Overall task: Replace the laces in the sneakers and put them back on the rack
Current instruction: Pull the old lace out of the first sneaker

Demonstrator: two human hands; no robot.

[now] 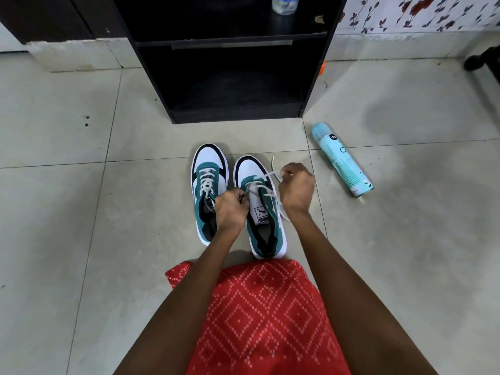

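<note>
Two teal, white and black sneakers stand side by side on the tiled floor, toes pointing away from me. The left sneaker [208, 169] is laced with a white lace. The right sneaker [266, 234] has a white lace [266, 192] threaded only through its front eyelets. My left hand [230, 209] pinches one lace end at the left side of the right sneaker's tongue. My right hand [296, 189] grips the other end, pulled out to the right, its tip sticking up past my fingers. The black shoe rack [230, 109] stands just beyond the sneakers.
A light blue spray can [342, 159] lies on the floor to the right. A plastic jar [285, 4] sits on the rack's upper shelf. My red patterned garment [265, 315] covers the foreground. A dark object [484, 59] sits at the far right by the wall.
</note>
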